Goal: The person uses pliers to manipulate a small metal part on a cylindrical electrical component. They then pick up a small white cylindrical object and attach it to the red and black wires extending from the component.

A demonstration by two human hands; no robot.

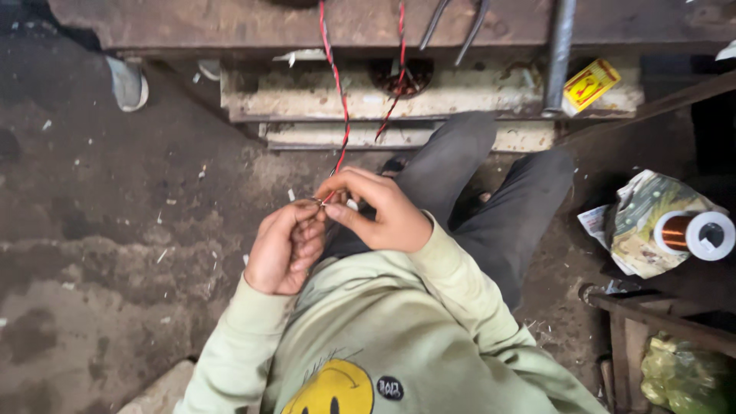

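Observation:
My left hand (285,247) and my right hand (376,208) meet in front of my chest, fingertips pinched together on the bare end of a red and black twisted wire (338,92). That wire runs up from my fingers to the edge of a worn wooden bench (230,23). A second red and black wire (399,69) hangs beside it near a dark round hole. My pale green sleeves and dark grey trousers fill the lower middle of the view.
A spool of copper wire (694,234) lies on crumpled paper (640,222) at the right. A yellow box (590,84) and a metal pipe (559,54) sit at the bench. A light shoe (126,83) stands at the upper left on the dirty concrete floor.

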